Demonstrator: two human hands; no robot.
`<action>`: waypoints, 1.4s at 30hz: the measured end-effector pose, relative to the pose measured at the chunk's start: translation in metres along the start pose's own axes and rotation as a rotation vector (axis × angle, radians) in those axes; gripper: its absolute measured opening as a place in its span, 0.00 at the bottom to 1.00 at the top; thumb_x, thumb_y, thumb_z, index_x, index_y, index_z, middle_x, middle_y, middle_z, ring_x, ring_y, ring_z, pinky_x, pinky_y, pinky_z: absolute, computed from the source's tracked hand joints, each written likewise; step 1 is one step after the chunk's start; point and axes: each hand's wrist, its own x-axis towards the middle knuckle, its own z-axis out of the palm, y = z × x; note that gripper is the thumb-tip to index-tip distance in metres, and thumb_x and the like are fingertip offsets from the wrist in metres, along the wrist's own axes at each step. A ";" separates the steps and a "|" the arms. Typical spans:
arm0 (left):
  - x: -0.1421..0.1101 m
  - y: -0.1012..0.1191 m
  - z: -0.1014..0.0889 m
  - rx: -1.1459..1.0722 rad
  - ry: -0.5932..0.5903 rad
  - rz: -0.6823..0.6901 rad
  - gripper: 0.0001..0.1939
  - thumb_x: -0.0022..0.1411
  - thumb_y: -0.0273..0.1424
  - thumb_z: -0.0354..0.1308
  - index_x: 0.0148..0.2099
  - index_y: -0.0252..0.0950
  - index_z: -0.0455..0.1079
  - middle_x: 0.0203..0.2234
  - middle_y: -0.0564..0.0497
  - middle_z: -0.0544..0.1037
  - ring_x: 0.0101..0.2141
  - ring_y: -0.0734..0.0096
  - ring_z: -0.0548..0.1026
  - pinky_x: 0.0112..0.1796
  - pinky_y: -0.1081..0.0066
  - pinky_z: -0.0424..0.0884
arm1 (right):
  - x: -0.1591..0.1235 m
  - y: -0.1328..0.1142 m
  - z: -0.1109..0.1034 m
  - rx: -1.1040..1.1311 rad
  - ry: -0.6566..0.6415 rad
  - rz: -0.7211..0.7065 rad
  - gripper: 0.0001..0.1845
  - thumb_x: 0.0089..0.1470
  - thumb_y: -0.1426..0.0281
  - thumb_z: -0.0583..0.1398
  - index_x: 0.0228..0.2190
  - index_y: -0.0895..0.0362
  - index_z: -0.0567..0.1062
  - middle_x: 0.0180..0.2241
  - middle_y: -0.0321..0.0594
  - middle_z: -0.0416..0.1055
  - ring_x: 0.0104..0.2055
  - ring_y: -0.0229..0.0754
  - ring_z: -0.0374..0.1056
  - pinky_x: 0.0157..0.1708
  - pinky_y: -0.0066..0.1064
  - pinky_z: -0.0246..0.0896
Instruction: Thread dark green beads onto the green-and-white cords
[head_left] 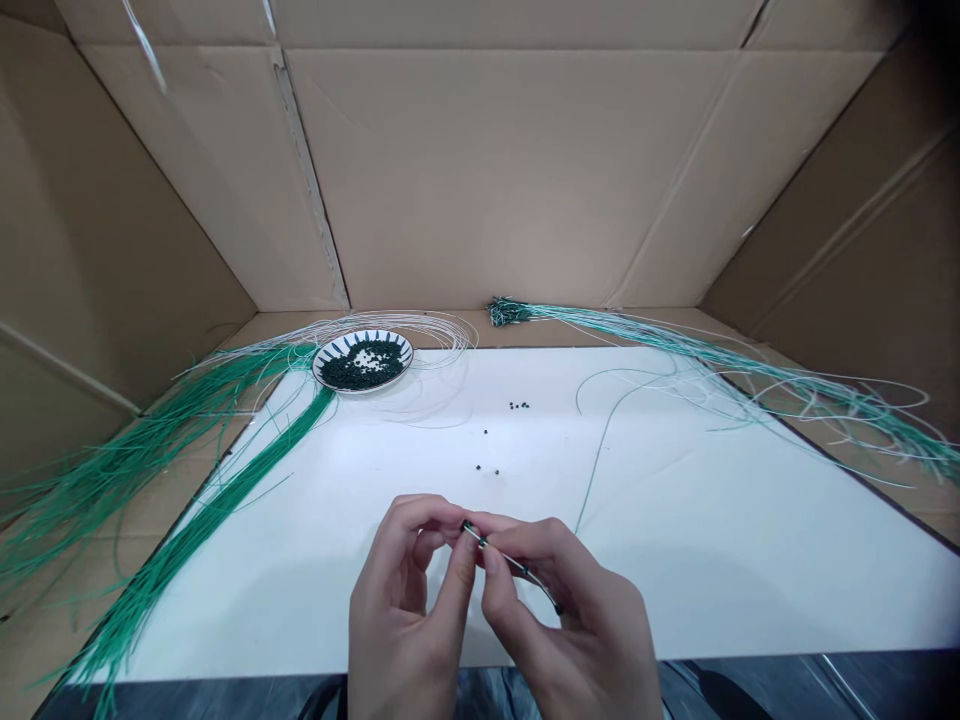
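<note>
Close to the board's front edge, my left hand (409,595) and my right hand (574,605) meet, thumbs and forefingers pinched. Between them runs a thin pale strand (516,564) carrying a few small dark beads. My left fingertips grip its upper end by a dark bead (467,526). Slightly lower, my right thumb and forefinger hold the strand, and its beaded tail curves under the right palm. A green strand (596,465) stretches over the board behind my right hand; whether it joins the held one is hidden. Several loose dark beads (519,405) lie ahead of my hands.
A striped-rim dish (406,357) of dark beads (352,375) stands at the back left. Green strands (247,475) fan along the left side, with pale loops behind the dish. A beaded bundle (510,311) trails rightward. Cardboard walls (525,180) surround the white board (750,560).
</note>
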 end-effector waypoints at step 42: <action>0.005 -0.013 -0.005 0.066 -0.130 0.094 0.07 0.59 0.25 0.64 0.36 0.44 0.77 0.32 0.57 0.78 0.34 0.75 0.77 0.38 0.83 0.73 | 0.007 0.007 -0.007 0.034 -0.002 0.187 0.05 0.54 0.73 0.62 0.27 0.52 0.75 0.34 0.35 0.83 0.35 0.39 0.80 0.39 0.25 0.74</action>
